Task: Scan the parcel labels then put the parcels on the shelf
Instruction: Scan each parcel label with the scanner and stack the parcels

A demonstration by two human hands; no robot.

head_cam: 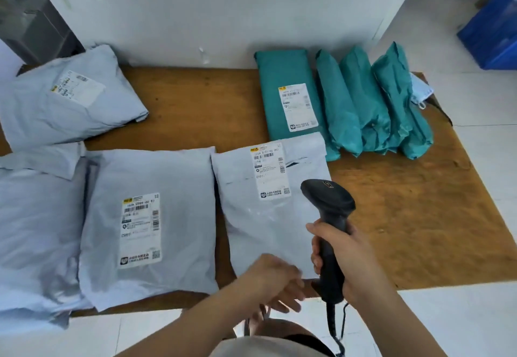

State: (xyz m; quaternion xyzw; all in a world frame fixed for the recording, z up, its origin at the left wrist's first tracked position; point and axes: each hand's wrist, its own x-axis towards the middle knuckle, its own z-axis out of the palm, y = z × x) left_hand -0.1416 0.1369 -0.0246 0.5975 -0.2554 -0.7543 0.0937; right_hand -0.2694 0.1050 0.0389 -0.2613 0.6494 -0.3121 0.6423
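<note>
Wooden table [405, 217] against a white wall [223, 15], that's where everything's laid out. At the left of the frame three grey parcels [64, 99] are spread flat. At centre the middle parcel [251, 233] is laid flat with its label [270, 170] face up near the far end. The left hand [275, 281] is blurred at its near edge, so whether anything is gripped can't be told. Just right of that, the scanner [327, 200] is clamped in the right hand [342, 256], nose aimed toward that label. Teal parcels [363, 105] are lined up at upper right. Scanning looks to be the step in hand. Next, the beam probably needs to be held on the barcode. No shelf is seen.
</note>
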